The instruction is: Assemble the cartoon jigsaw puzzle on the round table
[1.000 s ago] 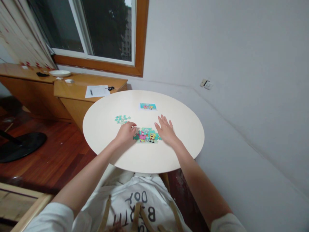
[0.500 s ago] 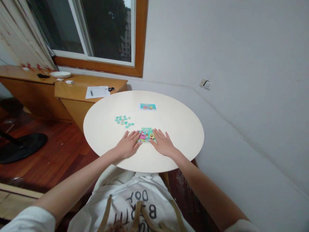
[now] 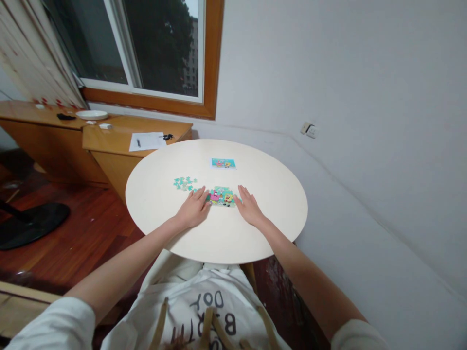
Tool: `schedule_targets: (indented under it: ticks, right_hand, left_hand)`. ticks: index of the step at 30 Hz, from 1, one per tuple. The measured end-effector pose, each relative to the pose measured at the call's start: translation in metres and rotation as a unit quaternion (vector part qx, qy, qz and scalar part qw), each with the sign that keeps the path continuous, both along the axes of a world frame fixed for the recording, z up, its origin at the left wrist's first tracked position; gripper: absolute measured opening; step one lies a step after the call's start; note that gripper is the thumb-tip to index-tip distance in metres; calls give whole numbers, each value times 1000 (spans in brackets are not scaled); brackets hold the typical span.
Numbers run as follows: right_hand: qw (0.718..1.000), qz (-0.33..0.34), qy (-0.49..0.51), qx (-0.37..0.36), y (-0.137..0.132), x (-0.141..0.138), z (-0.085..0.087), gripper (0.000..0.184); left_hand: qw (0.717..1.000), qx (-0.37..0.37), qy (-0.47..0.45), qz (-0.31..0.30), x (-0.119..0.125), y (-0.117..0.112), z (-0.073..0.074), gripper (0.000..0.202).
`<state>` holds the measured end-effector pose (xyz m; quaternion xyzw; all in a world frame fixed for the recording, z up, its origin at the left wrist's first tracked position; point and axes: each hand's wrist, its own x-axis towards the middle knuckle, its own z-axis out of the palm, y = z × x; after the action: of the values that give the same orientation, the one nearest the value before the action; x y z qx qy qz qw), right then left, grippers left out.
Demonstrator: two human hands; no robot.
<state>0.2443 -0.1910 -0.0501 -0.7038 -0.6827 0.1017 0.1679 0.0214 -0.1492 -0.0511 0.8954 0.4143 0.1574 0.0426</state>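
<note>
A partly assembled jigsaw puzzle (image 3: 222, 197) with pink and yellow cartoon figures lies flat on the round white table (image 3: 270, 214). My left hand (image 3: 194, 206) rests along its left edge, fingers stretched out. On the opposite side my right hand (image 3: 250, 205) lies with fingers extended, its thumb at the puzzle's right edge. Both hands are open, touching the puzzle without gripping it. Loose green puzzle pieces (image 3: 183, 183) lie scattered to the left, a few close to my left fingertips. Behind the puzzle is a small picture card (image 3: 224, 164) with similar cartoon figures.
A wooden cabinet (image 3: 109, 160) stands at the back left, carrying a sheet of paper (image 3: 148, 141) and a white plate (image 3: 92, 114). The wall (image 3: 346, 97) runs along the right side. A black round stand base (image 3: 36, 224) sits on the floor at left.
The puzzle has shifted away from me across the table, and both hands have moved forward with it. Its left side now reaches close to the loose pieces.
</note>
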Motion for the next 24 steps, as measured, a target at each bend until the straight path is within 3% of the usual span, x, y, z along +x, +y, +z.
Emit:
schedule_targets:
  ticks: [5, 10, 16, 24]
  right_hand:
    - [997, -5, -70, 22, -28, 21, -8, 57]
    - [995, 23, -64, 76, -48, 18, -10, 38]
    - [994, 39, -62, 82, -51, 1, -9, 38]
    - [992, 37, -65, 97, -51, -5, -6, 38]
  left_hand:
    - [1000, 6, 11, -27, -24, -22, -4, 44]
    - [1000, 9, 22, -18, -26, -31, -2, 41]
    - [999, 32, 3, -42, -25, -33, 7, 32]
    - [999, 39, -2, -37, -27, -31, 1, 36]
